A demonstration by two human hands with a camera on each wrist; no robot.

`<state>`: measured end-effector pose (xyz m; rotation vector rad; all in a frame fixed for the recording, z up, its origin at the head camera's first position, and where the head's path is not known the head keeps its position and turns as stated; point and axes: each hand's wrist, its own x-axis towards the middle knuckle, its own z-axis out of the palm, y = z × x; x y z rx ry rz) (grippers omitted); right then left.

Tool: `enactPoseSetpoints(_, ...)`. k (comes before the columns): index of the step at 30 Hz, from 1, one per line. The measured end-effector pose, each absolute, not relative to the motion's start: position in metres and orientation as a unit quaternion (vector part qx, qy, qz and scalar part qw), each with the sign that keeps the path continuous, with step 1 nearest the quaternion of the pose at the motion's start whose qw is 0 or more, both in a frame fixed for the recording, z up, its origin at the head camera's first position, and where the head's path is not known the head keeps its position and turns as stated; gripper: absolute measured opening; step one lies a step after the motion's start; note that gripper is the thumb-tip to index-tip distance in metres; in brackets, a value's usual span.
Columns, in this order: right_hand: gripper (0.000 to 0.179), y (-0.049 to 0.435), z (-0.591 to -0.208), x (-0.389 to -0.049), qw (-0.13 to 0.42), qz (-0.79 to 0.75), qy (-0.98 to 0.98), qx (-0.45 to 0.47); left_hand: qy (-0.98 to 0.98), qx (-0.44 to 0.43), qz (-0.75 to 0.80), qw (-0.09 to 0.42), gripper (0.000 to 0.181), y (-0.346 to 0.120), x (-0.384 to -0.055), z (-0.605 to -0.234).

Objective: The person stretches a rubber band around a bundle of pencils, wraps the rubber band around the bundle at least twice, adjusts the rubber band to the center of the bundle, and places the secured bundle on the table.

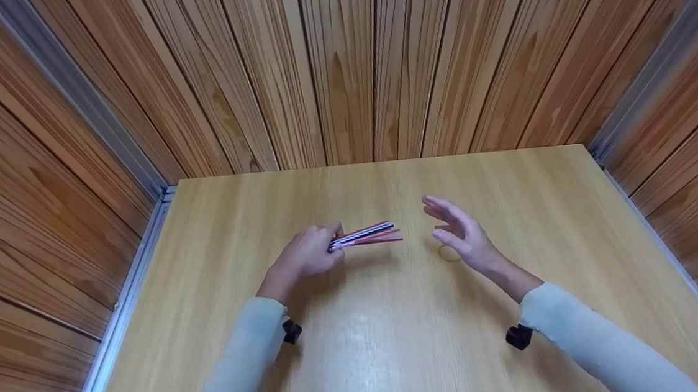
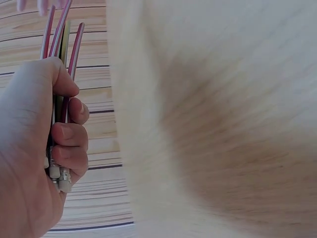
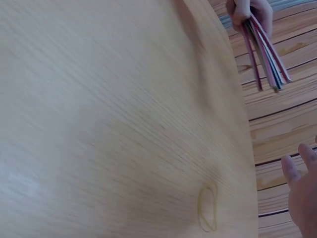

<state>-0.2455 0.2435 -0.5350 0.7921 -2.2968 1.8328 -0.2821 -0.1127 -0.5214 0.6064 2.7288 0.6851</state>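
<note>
In the head view my left hand (image 1: 311, 251) grips a bundle of striped pencils (image 1: 367, 234) above the table, their far ends fanned toward the right. The left wrist view shows the fingers curled round the pencils (image 2: 62, 42), with white eraser ends (image 2: 64, 184) sticking out below the little finger. Across from it, my right hand (image 1: 465, 236) hovers with its fingers spread and holds nothing. A yellow rubber band (image 3: 207, 208) lies on the table, below the right hand and partly covered by it in the head view.
The wooden table (image 1: 373, 343) reaches back to a wall of upright wood planks (image 1: 345, 65). Plank walls with metal frame rails (image 1: 123, 313) stand at both sides. A small black device (image 1: 519, 336) hangs under the right sleeve, another (image 1: 292, 331) under the left.
</note>
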Motion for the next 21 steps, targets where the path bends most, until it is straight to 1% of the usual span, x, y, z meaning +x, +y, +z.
enactPoseSetpoints(5, 0.065, 0.235, -0.537, -0.240, 0.023, 0.624, -0.747, 0.227, 0.943, 0.212, 0.224, 0.122, 0.030, -0.109, -0.281, -0.513)
enactPoseSetpoints(10, 0.066, 0.227, -0.539, -0.236, -0.002, 0.641, -0.742, 0.197, 0.944, 0.221, 0.224, 0.103, 0.029, -0.105, -0.280, -0.506)
enactPoseSetpoints(16, 0.069, 0.215, -0.542, -0.233, -0.017, 0.654, -0.732, 0.191, 0.944, 0.223, 0.226, 0.092, 0.028, -0.100, -0.279, -0.499)
enactPoseSetpoints(21, 0.075, 0.204, -0.542, -0.231, -0.040, 0.672, -0.713, 0.195, 0.940, 0.245, 0.226, 0.078, 0.026, -0.093, -0.279, -0.495)
